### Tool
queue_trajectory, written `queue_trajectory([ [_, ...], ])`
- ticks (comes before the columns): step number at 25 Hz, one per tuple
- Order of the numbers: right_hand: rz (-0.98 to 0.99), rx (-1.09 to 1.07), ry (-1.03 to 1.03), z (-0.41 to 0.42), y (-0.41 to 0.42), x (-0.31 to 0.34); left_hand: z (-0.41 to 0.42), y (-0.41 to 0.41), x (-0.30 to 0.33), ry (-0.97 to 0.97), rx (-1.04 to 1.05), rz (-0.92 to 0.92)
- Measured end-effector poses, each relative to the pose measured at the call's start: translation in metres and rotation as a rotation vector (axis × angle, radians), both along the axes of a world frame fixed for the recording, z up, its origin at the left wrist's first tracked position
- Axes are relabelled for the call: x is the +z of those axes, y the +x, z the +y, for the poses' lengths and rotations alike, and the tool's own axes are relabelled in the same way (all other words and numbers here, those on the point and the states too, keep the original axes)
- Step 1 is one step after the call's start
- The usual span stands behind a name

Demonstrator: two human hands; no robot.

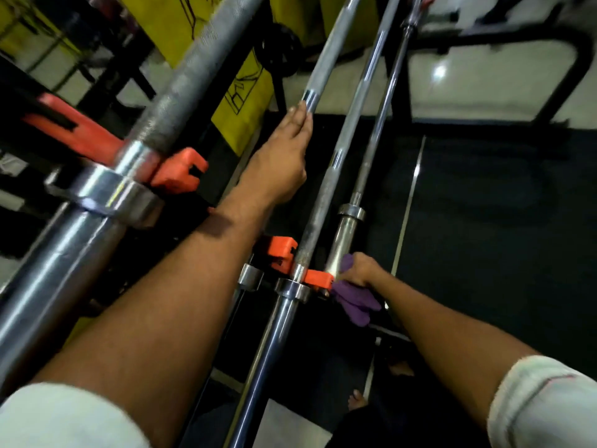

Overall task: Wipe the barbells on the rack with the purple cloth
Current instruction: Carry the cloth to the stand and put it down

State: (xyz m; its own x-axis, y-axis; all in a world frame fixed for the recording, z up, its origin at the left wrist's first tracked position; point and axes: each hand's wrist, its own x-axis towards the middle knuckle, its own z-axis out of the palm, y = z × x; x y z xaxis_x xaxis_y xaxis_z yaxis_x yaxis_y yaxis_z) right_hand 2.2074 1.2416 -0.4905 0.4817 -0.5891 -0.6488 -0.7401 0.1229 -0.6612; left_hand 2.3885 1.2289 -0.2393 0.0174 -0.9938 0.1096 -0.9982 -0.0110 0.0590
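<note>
Right hand (361, 270) grips purple cloth (352, 302) on far-right barbell (342, 240); left hand (284, 150), fingers straight, steadies middle barbell (323, 176). Job looks midway.

Glossy chrome barbell sleeve (339, 244), rough knurled steel shaft (181, 92), soft purple cloth (353, 300), matt orange plastic hooks (177, 173).

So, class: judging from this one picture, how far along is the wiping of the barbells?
Done: nothing can be confirmed; no bar shows a clear wiped mark.
In hand: the right hand grips the purple cloth against the sleeve of the lowest bar, while the left hand rests its fingers on the middle bar.
Left: probably the shafts running away from the camera, and the big near bar, which no hand touches.
</note>
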Motion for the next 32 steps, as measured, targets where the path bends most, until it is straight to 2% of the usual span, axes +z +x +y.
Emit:
queue_trajectory([
  [2,-0.016,-0.034,-0.089,0.0,-0.02,0.018,-0.001,-0.002,0.002,0.103,0.025,-0.138],
  [5,-0.241,-0.373,-0.142,0.008,-0.075,0.066,0.004,-0.04,0.019,0.192,0.112,-0.272],
  [7,-0.347,-0.612,-0.145,0.013,-0.119,0.094,0.014,-0.091,0.016,0.201,0.034,-0.122],
  [10,-0.4,-0.87,-0.166,0.027,-0.179,0.117,0.049,-0.178,-0.021,0.483,-0.09,0.451],
  [11,-0.378,-0.923,-0.178,0.034,-0.2,0.121,0.061,-0.205,-0.034,0.546,-0.123,0.539],
  [16,-0.282,-1.081,-0.235,0.085,-0.293,0.141,0.077,-0.296,-0.077,0.611,-0.229,0.543],
  [19,-0.223,-1.122,-0.267,0.11,-0.348,0.143,0.076,-0.338,-0.083,0.709,-0.396,0.523],
  [23,-0.271,-1.343,-0.259,0.137,-0.435,0.145,0.093,-0.428,-0.08,0.849,-0.559,0.568],
  [24,-0.267,-1.358,-0.306,0.142,-0.461,0.144,0.095,-0.456,-0.08,0.841,-0.594,0.578],
  [26,-0.177,-1.258,-0.398,0.155,-0.51,0.146,0.093,-0.506,-0.078,0.857,-0.685,0.546],
  [30,0.145,-0.707,-0.319,0.199,-0.644,0.139,0.072,-0.624,-0.079,0.871,-0.845,0.418],
  [32,0.299,-0.577,-0.339,0.221,-0.698,0.122,0.064,-0.68,-0.089,0.889,-0.91,0.342],
])
